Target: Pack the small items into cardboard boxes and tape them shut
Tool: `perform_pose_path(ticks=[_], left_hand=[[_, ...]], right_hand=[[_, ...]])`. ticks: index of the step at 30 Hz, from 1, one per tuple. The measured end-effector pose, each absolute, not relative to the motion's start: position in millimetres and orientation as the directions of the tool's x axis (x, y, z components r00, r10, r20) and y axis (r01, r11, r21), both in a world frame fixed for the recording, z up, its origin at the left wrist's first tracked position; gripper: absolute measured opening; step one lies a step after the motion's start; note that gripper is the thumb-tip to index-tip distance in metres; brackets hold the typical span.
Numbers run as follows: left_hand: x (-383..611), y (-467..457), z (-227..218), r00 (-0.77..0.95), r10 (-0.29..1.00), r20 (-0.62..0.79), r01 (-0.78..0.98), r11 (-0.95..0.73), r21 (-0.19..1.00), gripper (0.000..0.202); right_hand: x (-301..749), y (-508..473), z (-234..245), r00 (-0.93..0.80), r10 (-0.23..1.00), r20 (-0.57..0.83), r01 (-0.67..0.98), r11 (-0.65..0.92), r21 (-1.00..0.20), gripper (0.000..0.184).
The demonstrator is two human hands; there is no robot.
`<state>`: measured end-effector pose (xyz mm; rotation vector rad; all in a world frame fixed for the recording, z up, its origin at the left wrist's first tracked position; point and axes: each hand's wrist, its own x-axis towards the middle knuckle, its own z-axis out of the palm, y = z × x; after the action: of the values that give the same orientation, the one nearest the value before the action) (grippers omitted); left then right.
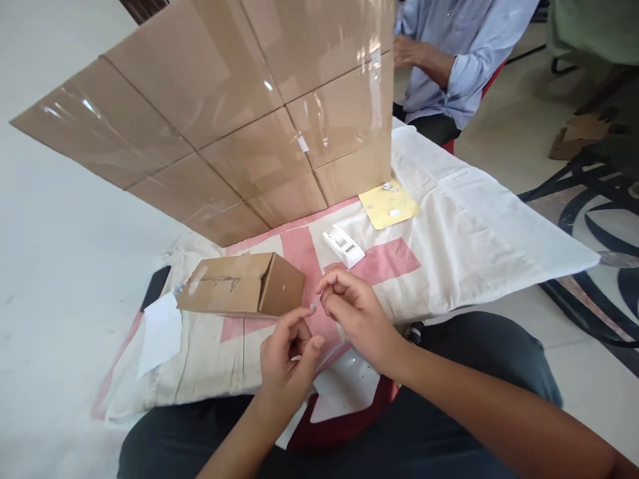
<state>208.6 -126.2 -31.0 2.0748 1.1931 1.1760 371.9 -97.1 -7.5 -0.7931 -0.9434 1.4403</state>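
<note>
My left hand (287, 352) is held over the near edge of the cloth-covered table, index finger stretched out and thumb apart from it. A tiny pale bit (313, 307) shows at the index fingertip, too small to name. Close by on the right, my right hand (357, 316) has its thumb and fingers curled together in a pinch; what lies between them, if anything, cannot be made out. Just beyond my hands lies a white tape dispenser (343, 246). A small brown cardboard box (239, 285) sits beyond my left hand.
A tall taped cardboard panel (239, 120) stands across the table. At its right foot lies a yellow card (382, 211) with small bits on it. White paper (160, 336) and a dark flat object (155, 287) are at left. Another person (449, 60) sits behind the panel.
</note>
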Motion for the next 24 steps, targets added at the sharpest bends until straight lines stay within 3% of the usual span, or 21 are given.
perform_pose_path(ticks=[4, 9, 12, 17, 24], left_hand=[[193.1, -113.4, -22.9, 0.32, 0.833, 0.453, 0.418, -0.552, 0.721, 0.017], [173.7, -103.2, -27.8, 0.396, 0.796, 0.458, 0.363, -0.594, 0.718, 0.008], [157.9, -102.0, -42.6, 0.349, 0.826, 0.443, 0.332, -0.551, 0.766, 0.01], [144.2, -96.9, -53.1, 0.338, 0.858, 0.386, 0.277, -0.483, 0.831, 0.017], [140.9, -85.9, -33.8, 0.405, 0.84, 0.362, 0.317, -0.5, 0.806, 0.009]], right_hand=[[354.5, -102.1, -6.4, -0.169, 0.986, 0.01, -0.441, -0.067, -0.895, 0.005], [333.3, -95.3, -11.8, -0.318, 0.927, -0.198, -0.458, -0.334, -0.824, 0.01], [320.1, -88.6, -16.1, -0.371, 0.887, -0.276, -0.436, -0.429, -0.791, 0.01], [305.6, -81.5, -25.2, -0.37, 0.872, -0.32, -0.395, -0.459, -0.796, 0.012], [310.2, -80.7, -27.9, -0.361, 0.872, -0.331, -0.346, -0.454, -0.821, 0.012]])
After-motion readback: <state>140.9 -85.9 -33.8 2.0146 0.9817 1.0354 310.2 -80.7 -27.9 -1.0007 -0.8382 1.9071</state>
